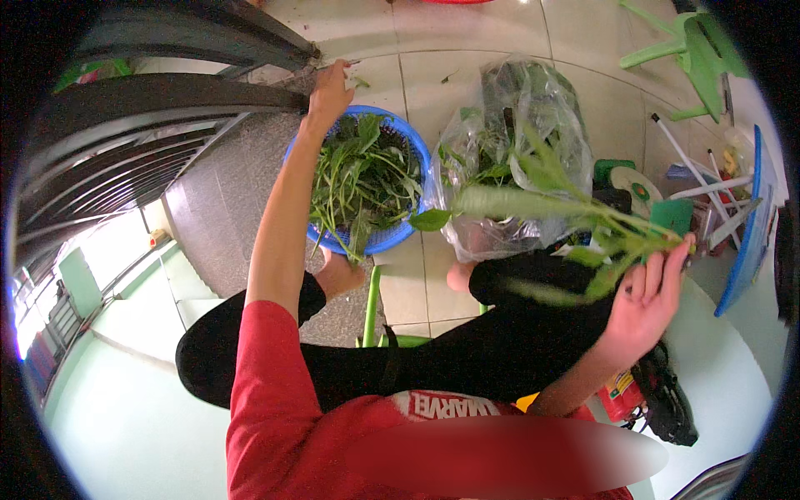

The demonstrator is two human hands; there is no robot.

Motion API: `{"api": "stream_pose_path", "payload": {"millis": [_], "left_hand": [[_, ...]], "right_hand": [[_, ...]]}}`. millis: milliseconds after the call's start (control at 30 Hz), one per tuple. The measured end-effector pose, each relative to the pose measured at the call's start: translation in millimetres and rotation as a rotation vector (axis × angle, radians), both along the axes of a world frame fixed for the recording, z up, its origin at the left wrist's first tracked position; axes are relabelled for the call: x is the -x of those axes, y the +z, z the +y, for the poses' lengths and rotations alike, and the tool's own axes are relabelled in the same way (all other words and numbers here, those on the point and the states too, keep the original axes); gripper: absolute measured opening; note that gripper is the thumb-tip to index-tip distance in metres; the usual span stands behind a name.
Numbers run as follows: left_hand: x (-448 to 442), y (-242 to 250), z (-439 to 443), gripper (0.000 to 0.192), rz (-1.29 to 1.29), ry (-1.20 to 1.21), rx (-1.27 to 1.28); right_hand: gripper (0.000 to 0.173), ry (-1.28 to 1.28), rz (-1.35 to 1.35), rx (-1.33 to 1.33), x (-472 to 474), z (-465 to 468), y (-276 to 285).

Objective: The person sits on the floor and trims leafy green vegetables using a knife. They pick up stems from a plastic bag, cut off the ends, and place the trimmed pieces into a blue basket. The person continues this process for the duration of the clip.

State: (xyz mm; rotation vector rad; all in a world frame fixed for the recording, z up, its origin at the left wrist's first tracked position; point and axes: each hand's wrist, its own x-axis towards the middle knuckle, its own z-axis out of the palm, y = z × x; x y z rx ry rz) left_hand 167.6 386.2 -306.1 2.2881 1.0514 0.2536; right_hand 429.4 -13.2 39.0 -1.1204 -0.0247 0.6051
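Observation:
In my right hand (pixel 650 287) I grip a leafy green stem (pixel 600 219) by its cut end, off to the right above my knee. Its leaves are blurred and stretch leftward over a clear plastic bag (pixel 550 150) with more greens inside. My left hand (pixel 330 94) reaches past the far left rim of a blue plastic basket (pixel 428 169); whether its fingers hold anything small is unclear. Leafy stems (pixel 362 181) fill the basket, and some hang over its near rim. A small green scrap (pixel 361 82) lies on the tiles beside my left fingers.
Dark metal railings (pixel 187 94) rise at the left, above pale green steps (pixel 169 281). A green plastic stool (pixel 700 56) lies tipped at the upper right. Nearer stands a blue-topped folding table (pixel 744 231) on its side. A spool (pixel 634 187) sits beyond the bag.

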Motion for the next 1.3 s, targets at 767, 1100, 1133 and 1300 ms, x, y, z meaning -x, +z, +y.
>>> {"api": "stream_pose_path", "payload": {"millis": [767, 1100, 1133, 1300], "left_hand": [[23, 101, -100, 0.063, 0.58, 0.258, -0.143], [23, 259, -170, 0.047, -0.432, 0.554, 0.463], [12, 283, -173, 0.049, -0.336, 0.393, 0.262], [-49, 344, -187, 0.057, -0.096, -0.176, -0.212]], "right_hand": [[0.026, 0.254, 0.056, 0.245, -8, 64, -15], [0.017, 0.51, 0.152, 0.217, 21, 95, -39], [0.016, 0.52, 0.163, 0.246, 23, 96, -39], [0.019, 0.56, 0.204, 0.196, 33, 103, -35]]}}
